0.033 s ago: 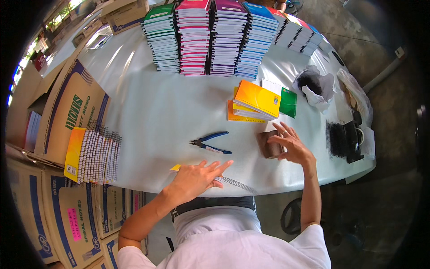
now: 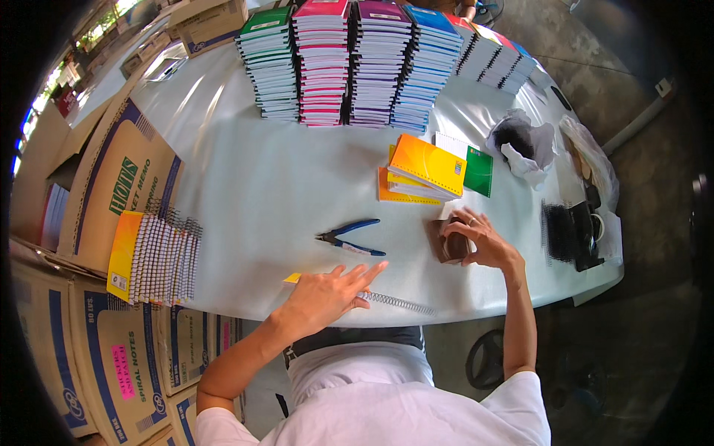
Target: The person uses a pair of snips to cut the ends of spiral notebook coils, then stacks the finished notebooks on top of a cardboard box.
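Note:
My left hand [image 2: 323, 297] is at the near table edge, over a small notebook with a yellow corner [image 2: 292, 278] showing; most of it is hidden under the palm. Its fingers reach forward and the thumb is by a thin wire spiral coil [image 2: 398, 301] that sticks out to the right. My right hand [image 2: 483, 239] curls its fingers and thumb over a small brown box-like object [image 2: 445, 241] on the table. Between the hands, slightly farther off, lie blue-handled cutting pliers [image 2: 353, 236] with their handles spread.
Yellow and orange notebooks [image 2: 428, 165] and a green one [image 2: 478, 171] lie beyond my right hand. Tall notebook stacks [image 2: 323, 70] stand at the back. Leftward are coil-bound notebooks [image 2: 160, 256] and a carton [image 2: 123, 186]; rightward, crumpled paper [image 2: 532, 152] and dark coils [image 2: 558, 232].
The coil's free end has shifted slightly right and up. My right hand's fingers have shifted slightly on the brown object; my left hand is almost still.

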Motion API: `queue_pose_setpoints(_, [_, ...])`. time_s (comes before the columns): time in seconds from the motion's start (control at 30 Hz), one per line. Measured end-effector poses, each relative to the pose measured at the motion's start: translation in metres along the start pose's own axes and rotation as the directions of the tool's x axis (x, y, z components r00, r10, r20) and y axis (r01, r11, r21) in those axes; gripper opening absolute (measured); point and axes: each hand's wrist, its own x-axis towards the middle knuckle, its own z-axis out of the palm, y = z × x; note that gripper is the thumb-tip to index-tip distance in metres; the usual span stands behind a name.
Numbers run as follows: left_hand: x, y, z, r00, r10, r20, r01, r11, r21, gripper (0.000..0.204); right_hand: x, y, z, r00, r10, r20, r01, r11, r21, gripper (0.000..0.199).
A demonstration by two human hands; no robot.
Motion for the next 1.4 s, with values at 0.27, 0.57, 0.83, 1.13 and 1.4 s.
queue_pose_setpoints(0.27, [-0.012,-0.026,0.000,0.961,-0.191,-0.201,0.185,0.982,-0.047,0.103,0.045,-0.076,0.000,0.840,-0.536,0.079,0.249,0.512,0.822,0.050])
queue_pose_setpoints(0.57, [-0.009,-0.034,0.000,0.962,-0.251,-0.110,0.247,0.968,-0.047,0.102,0.068,-0.078,0.012,0.877,-0.465,0.120,0.206,0.590,0.781,0.057])
queue_pose_setpoints(0.83, [-0.003,-0.040,-0.007,0.954,-0.283,-0.097,0.282,0.959,-0.023,0.102,0.077,-0.071,0.026,0.833,-0.541,-0.114,0.263,0.208,0.942,0.052])
queue_pose_setpoints(1.13, [-0.017,-0.047,-0.007,0.927,-0.343,-0.150,0.344,0.939,-0.023,0.099,0.090,-0.097,0.026,0.870,-0.490,0.060,0.228,0.506,0.832,0.053])
queue_pose_setpoints(1.4, [-0.022,-0.053,0.001,0.858,-0.375,-0.351,0.284,0.916,-0.283,0.106,0.103,-0.113,0.020,0.891,-0.434,0.136,0.220,0.673,0.706,0.050])
